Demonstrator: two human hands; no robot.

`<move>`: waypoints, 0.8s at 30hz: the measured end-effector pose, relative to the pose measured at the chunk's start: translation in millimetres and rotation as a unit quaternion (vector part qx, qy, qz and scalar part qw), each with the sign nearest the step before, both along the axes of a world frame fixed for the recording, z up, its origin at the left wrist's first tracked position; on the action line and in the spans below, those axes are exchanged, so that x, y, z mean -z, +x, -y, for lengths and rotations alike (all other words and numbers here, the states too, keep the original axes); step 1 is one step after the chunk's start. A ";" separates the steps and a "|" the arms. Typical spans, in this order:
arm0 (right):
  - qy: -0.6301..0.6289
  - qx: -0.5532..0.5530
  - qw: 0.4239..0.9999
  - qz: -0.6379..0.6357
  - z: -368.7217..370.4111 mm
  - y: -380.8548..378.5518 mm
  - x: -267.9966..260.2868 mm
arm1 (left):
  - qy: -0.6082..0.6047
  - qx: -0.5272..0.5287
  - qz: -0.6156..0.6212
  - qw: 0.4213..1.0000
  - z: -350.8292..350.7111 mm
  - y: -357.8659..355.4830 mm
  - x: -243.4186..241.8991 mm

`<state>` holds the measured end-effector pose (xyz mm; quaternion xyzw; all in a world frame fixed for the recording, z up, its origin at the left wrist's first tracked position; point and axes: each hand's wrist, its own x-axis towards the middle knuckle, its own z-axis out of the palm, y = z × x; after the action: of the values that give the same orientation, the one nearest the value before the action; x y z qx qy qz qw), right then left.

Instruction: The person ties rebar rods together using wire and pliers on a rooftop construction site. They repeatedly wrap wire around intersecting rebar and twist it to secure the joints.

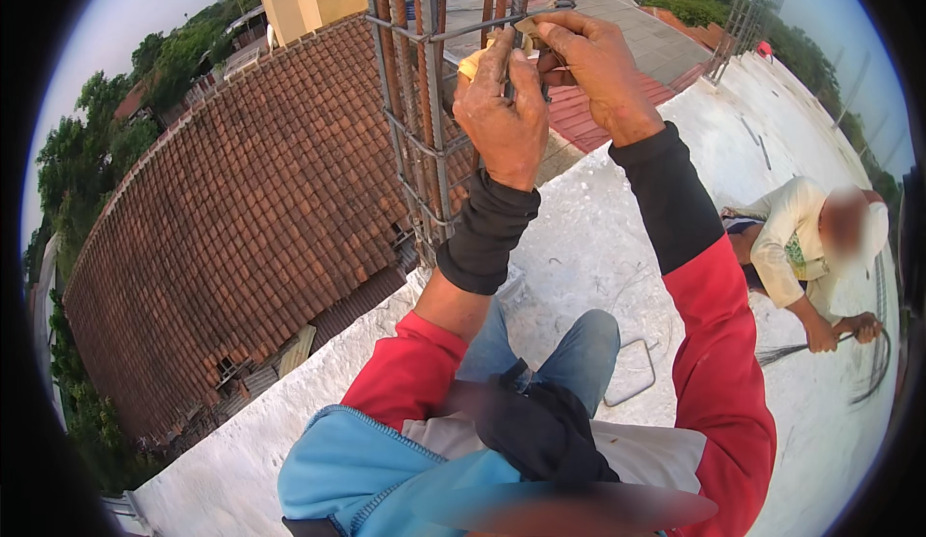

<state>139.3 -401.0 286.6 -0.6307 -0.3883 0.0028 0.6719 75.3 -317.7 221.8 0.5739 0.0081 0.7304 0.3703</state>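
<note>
My left hand (503, 114) is raised in front of a rebar column cage (428, 132) and grips a crumpled yellow wrapper or cloth (472, 65), partly hidden by the fingers. Close beside it, my right hand (597, 67) pinches a thin tan scrap (529, 29), perhaps paper; what it is made of I cannot tell. Both hands are level with one of the cage's stirrups (477, 29). Behind the fingers, the vertical ribbed bars are partly covered. A bent steel stirrup (631, 378) lies on the white concrete slab beside my knee.
The concrete slab (579, 248) ends at a left edge, with a lower tiled roof (239, 219) beyond. A crouching co-worker (788, 248) at right holds a bundle of tie wire (785, 352). Loose bars (756, 139) lie farther back, near another rebar cage (745, 16).
</note>
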 end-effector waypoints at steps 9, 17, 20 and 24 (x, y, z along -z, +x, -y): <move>-0.099 0.028 0.955 0.278 7.2 33.3 -11.2 | -0.030 0.048 0.033 0.998 14.0 17.0 1.0; -0.244 0.017 0.905 0.349 10.8 37.9 -43.7 | -0.020 0.018 0.024 0.999 24.9 21.6 -3.3; -0.240 -0.014 0.893 0.380 12.1 37.7 -48.9 | -0.049 0.052 0.029 0.997 28.7 25.0 -0.6; -0.236 0.053 0.855 0.459 9.9 34.5 -48.8 | -0.068 0.091 0.068 0.991 28.4 23.2 5.7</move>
<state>173.9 -410.9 335.4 -0.7196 -0.6064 -0.2309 0.2473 98.5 -346.1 216.1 0.4948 -0.0199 0.7289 0.4727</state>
